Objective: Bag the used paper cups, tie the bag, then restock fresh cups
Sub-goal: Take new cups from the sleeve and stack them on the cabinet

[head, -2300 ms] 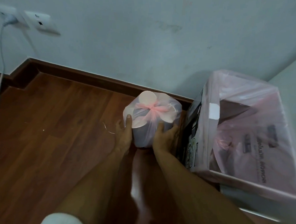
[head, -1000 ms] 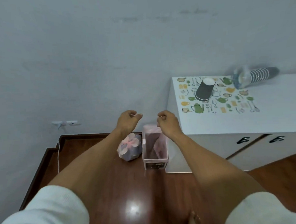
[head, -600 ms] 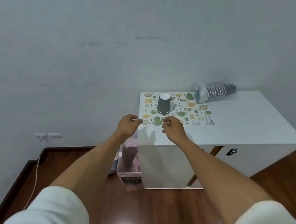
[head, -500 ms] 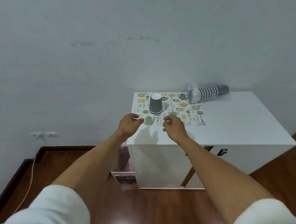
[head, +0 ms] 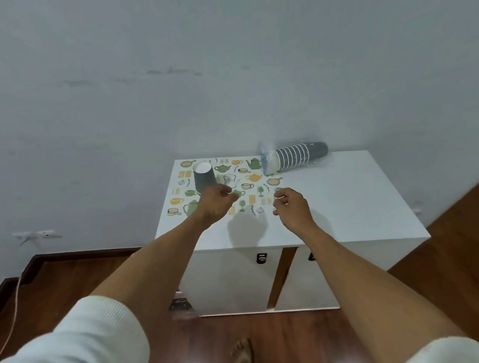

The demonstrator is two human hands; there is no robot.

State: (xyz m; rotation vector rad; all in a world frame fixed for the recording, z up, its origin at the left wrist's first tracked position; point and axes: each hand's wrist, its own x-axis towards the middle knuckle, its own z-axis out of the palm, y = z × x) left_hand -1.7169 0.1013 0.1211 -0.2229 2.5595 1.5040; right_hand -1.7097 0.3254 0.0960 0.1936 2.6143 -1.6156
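Both empty hands, left (head: 216, 202) and right (head: 291, 206), hung loosely curled over the cabinet (head: 345, 203); the sleeve of fresh cups (head: 295, 157) at the cabinet's back edge wanted a two-handed lift

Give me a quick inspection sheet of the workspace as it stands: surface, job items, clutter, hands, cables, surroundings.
Surface: white cabinet top, with a printed mat of teapots and cups on its left part.
Job's things: one grey cup upside down on the mat's left end; a sleeve of stacked grey cups lying on its side at the back, in clear wrap.
Clutter: nothing seen.
Hands: left hand and right hand hover over the top, fingers loosely curled, no grip on anything.
Cables: a white cord runs down the left wall from an outlet.
Surroundings: pale wall, dark wood floor, a bare foot.
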